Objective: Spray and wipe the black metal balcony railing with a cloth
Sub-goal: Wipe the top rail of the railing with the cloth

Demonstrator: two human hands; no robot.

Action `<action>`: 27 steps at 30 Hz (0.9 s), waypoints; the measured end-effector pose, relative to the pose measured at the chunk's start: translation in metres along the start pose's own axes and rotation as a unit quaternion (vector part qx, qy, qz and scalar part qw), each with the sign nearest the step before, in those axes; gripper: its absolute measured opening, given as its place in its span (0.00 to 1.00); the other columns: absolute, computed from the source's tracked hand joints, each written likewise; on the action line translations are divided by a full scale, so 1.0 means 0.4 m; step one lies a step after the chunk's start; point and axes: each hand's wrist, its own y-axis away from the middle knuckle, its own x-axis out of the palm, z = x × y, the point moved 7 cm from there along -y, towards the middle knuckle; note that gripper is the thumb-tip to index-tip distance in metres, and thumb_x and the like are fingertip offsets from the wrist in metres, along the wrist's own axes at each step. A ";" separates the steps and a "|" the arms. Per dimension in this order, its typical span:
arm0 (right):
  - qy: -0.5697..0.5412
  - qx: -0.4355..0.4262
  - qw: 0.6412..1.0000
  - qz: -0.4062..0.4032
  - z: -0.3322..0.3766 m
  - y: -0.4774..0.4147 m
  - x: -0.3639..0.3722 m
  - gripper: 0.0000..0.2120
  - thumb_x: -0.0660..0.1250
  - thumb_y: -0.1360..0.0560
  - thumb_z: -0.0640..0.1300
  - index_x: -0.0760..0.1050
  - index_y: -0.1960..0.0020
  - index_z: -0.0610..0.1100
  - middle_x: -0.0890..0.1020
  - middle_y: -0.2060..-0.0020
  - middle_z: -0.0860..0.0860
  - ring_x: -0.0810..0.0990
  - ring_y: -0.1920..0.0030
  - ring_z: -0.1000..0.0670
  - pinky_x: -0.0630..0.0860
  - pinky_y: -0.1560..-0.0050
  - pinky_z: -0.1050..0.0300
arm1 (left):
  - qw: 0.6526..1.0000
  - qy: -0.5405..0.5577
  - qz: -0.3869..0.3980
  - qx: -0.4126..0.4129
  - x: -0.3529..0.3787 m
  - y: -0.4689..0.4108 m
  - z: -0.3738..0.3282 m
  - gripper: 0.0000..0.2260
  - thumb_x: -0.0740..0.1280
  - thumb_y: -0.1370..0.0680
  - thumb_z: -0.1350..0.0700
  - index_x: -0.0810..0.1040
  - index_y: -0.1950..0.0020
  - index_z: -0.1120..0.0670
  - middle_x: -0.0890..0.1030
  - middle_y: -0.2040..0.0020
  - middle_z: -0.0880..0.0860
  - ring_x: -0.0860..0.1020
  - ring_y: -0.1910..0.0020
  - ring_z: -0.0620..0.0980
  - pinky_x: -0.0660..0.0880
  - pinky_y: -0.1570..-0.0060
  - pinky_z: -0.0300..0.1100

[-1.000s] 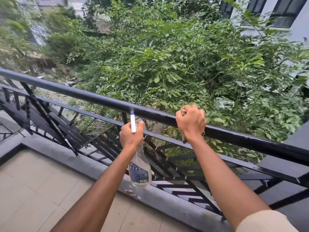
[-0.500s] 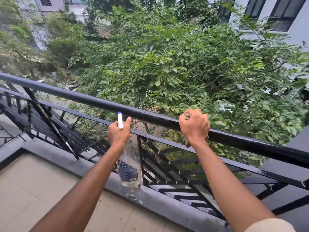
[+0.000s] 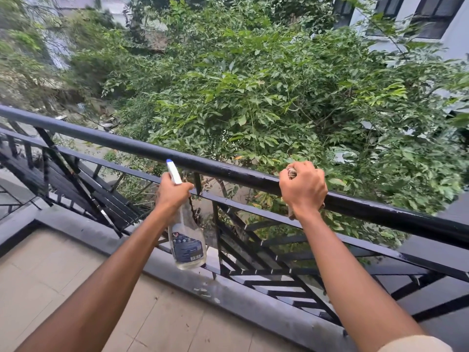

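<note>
**Both hands at the top rail of a balcony railing**

The left hand (image 3: 172, 193) grips a clear plastic spray bottle (image 3: 189, 241) by its neck. Its fingers (image 3: 186, 187) are curled fully round the neck, with no gap showing. The bottle's white nozzle with a blue tip (image 3: 173, 171) rises above these fingers, close to the round top rail of the black metal balcony railing (image 3: 121, 142). Whether the tip touches the rail cannot be told. The bottle's body, bearing a dark label (image 3: 187, 246), hangs tilted below the fingers, in front of the railing's slanted lower bars (image 3: 253, 252).

The right hand (image 3: 303, 190) is closed over the top rail, to the right of the left hand and apart from it. Its fingers (image 3: 311, 171) wrap over the far side of the rail and hold a brownish wadded cloth (image 3: 291, 173) against the metal. The cloth shows as a small wad just left of the knuckles and as a ragged end below the rail, beside the wrist. The rest of it lies hidden under the palm. A pale sleeve cuff (image 3: 416, 345) covers the right arm at the lower edge of the view.

Beyond the fingers of both hands stands a dense green-leaved tree (image 3: 266, 97), with a pale building with dark-framed windows (image 3: 451, 39) behind it. Below the forearms run a grey concrete kerb (image 3: 253, 303) at the railing's foot and a beige tiled floor (image 3: 50, 288). White flecks (image 3: 205, 292) mark the kerb just beneath the bottle.
</note>
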 end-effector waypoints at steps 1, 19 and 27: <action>-0.002 0.005 1.000 -0.006 0.000 0.001 -0.001 0.09 0.65 0.25 0.51 0.81 0.54 0.48 0.83 0.54 0.50 0.72 0.58 0.48 0.68 0.60 0.56 | 1.000 0.005 0.016 0.003 0.003 0.001 -0.003 0.19 0.69 0.20 0.65 0.66 0.33 0.61 0.73 0.52 0.54 0.74 0.59 0.47 0.75 0.59 0.40; 0.005 -0.070 0.997 -0.039 0.210 0.068 0.123 0.10 0.64 0.23 0.54 0.81 0.51 0.50 0.83 0.53 0.54 0.75 0.54 0.51 0.75 0.50 0.50 | 0.953 0.164 -0.151 0.205 -0.098 -0.021 -0.038 0.20 0.64 0.16 0.49 0.73 0.30 0.61 0.80 0.42 0.57 0.83 0.60 0.34 0.84 0.61 0.40; 0.010 0.013 0.994 -0.106 0.250 0.071 0.167 0.07 0.65 0.27 0.47 0.82 0.55 0.49 0.82 0.55 0.52 0.75 0.54 0.49 0.74 0.54 0.52 | 0.949 0.184 -0.213 0.145 -0.144 -0.014 0.012 0.06 0.65 0.16 0.47 0.78 0.44 0.48 0.81 0.56 0.45 0.82 0.66 0.37 0.81 0.63 0.48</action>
